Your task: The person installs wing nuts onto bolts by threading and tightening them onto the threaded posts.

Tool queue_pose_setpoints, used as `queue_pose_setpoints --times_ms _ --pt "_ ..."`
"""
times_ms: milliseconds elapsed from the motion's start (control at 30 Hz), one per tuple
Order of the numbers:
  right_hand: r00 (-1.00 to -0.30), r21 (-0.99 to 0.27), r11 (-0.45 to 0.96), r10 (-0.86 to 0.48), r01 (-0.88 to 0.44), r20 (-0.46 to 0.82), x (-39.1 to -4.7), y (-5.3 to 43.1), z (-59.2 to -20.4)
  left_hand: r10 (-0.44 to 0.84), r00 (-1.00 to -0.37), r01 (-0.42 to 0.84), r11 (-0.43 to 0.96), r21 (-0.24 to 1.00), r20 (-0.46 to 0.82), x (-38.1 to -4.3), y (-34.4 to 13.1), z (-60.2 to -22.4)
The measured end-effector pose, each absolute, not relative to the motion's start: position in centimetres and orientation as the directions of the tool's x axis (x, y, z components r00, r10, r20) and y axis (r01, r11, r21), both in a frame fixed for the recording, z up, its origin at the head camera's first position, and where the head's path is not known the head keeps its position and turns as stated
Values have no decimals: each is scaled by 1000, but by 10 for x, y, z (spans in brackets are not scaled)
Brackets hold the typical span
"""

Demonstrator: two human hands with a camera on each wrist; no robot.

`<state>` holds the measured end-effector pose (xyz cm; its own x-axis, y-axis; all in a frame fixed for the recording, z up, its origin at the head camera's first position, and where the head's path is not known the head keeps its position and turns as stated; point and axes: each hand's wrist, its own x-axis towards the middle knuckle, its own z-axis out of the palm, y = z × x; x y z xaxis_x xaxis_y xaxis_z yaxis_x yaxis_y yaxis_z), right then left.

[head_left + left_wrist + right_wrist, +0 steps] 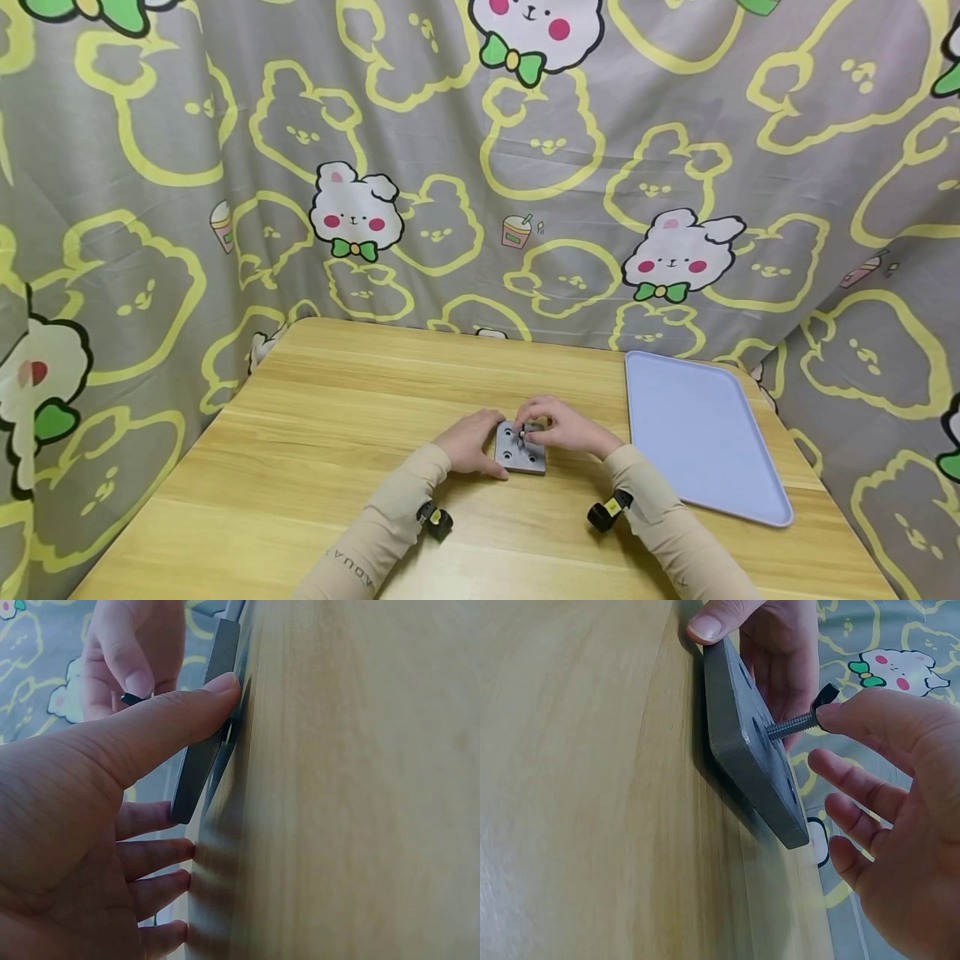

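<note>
A grey metal plate (519, 463) with several round holes sits at the middle of the table. My left hand (469, 442) grips it from the left, thumb on the near edge and index finger on the far edge; its other fingertips touch the tabletop in the left wrist view. With thumb and index finger, my right hand (564, 428) pinches the black winged head of a wing screw (793, 726). The threaded shank stands in one of the holes of the plate (739, 742), much of its thread showing above the surface. The remaining right fingers are loosely bent and hold nothing.
A pale blue tray (686, 425) lies on the right side of the wooden table (315, 417). Behind the table hangs a grey curtain (442, 142) with cartoon animals. Both forearms wear beige sleeves and a black wrist camera.
</note>
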<state>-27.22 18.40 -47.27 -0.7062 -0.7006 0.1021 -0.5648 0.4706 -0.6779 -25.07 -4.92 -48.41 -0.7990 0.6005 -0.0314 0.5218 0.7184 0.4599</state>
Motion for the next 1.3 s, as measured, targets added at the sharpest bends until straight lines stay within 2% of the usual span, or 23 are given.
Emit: queue_pose_setpoints --times_ms 200,500,867,1300 --pt "-700 -666 462 -702 -586 129 -271 184 -475 602 -798 525 719 455 -30 -251 -49 -484" --pt "-738 -707 437 -652 -556 177 -265 181 -482 600 -799 523 722 453 -34 -252 -49 -486" --pt "-830 -690 516 -508 -507 229 -258 174 -489 592 -805 511 725 461 -40 -253 -50 -486" --pt "-831 -620 564 -464 -545 307 -251 166 -494 597 -801 517 716 470 -28 -251 -50 -487"
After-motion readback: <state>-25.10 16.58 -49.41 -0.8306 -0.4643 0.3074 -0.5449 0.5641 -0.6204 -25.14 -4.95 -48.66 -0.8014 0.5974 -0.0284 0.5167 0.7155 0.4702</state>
